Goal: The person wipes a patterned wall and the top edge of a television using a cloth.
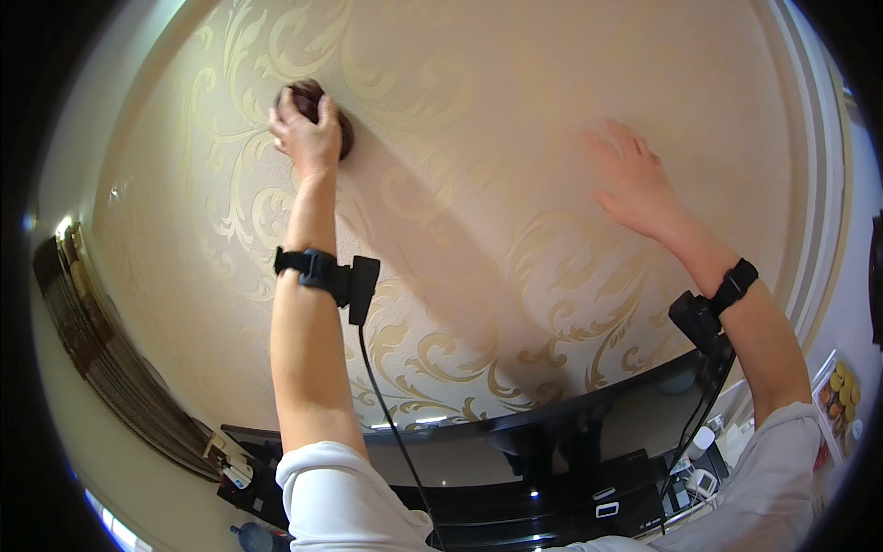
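My left hand [307,134] grips a dark brown cloth [308,96] and presses it to the wallpaper [428,228] at the upper left. Part of the bunched cloth shows beyond my fingers and beside my wrist. The wallpaper is cream with raised golden scrolls. At the right, my right hand [631,179] is spread with its fingers apart, holding nothing. It is at or close to the wall; whether the palm touches cannot be told. A black strap with a small box [362,290] and a cable is on my left forearm, and a similar strap [735,286] is on my right.
Below my arms stands a wide black television [455,452] against the wall. Small devices and a white cylinder [702,441] crowd the lower right. A brown curtain [103,345] hangs at the left, with a blue water bottle [255,537] below. Pale moulding [817,207] frames the right side.
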`<state>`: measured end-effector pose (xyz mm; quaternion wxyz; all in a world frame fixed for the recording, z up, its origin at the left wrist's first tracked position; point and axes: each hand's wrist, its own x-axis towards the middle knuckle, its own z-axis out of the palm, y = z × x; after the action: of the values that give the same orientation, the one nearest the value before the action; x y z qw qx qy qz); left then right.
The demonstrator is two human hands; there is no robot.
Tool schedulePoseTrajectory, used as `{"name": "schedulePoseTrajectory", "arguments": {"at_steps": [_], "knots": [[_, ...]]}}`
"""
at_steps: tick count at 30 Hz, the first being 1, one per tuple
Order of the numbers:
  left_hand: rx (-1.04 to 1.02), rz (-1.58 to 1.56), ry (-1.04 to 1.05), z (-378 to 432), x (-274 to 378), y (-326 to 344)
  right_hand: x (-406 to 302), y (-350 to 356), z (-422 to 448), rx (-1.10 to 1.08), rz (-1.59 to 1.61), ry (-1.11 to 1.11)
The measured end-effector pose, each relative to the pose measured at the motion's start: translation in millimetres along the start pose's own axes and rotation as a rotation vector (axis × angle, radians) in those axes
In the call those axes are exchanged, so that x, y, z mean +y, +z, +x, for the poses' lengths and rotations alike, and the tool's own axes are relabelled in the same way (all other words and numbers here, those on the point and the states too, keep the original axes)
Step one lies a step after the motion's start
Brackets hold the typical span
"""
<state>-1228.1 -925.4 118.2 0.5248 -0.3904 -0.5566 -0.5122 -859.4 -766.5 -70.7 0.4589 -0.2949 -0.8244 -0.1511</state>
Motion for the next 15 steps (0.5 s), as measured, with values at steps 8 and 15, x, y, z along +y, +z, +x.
{"name": "schedulePoseTrajectory", "arguments": {"at_steps": [8,15], "knots": [[0.135,0.317,0.299,-45,21,23,66,-2,-10,0.029,-0.222,0.005],[0.192,0.147,0.449,-10,77,3,70,1,5,0.052,-0.28,0.042]]}}
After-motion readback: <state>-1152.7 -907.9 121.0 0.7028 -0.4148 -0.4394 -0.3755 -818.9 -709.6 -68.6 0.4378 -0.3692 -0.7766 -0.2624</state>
